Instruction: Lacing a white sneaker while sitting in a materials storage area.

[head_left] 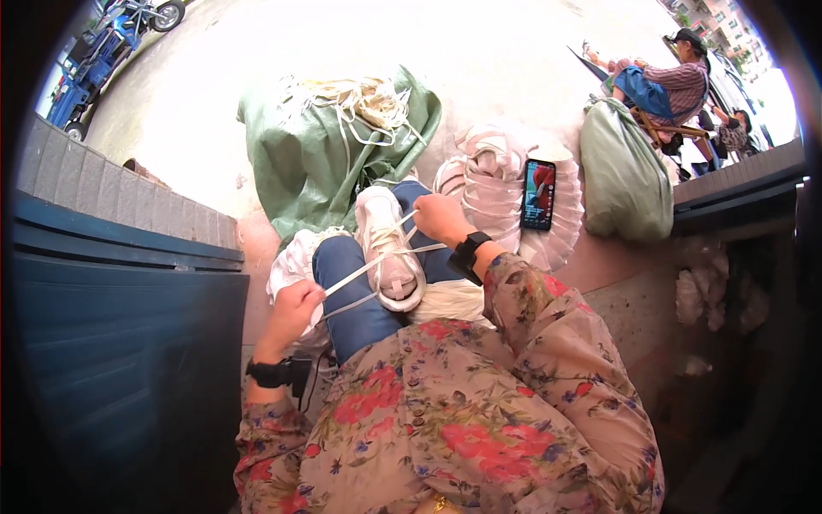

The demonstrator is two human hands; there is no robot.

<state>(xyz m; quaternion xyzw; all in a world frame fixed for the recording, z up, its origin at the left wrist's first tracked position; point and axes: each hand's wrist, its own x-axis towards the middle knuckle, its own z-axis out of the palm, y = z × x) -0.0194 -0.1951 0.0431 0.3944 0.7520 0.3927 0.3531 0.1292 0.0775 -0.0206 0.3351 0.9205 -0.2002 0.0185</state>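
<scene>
A white and pale pink sneaker (377, 224) rests lengthwise on my lap, between my jeans-covered legs. White shoelaces (348, 279) run out from its eyelets to both sides. My left hand (295, 310), left of the shoe, is closed on a stretched lace. Just right of the shoe's upper part, my right hand (443, 219) pinches another stretch of lace. Fingertips of both hands are partly hidden. Beyond the shoe, a heap of loose cream laces (377, 98) lies on a green woven sack (291, 167).
To the right, rows of pale shoes (488, 184) are packed together, with a lit phone (539, 195) on them. A full green sack (625, 171) stands farther right. Behind it sits another person (676, 81). Blue panels (128, 343) border my left; a blue three-wheeler (94, 64) is parked far left.
</scene>
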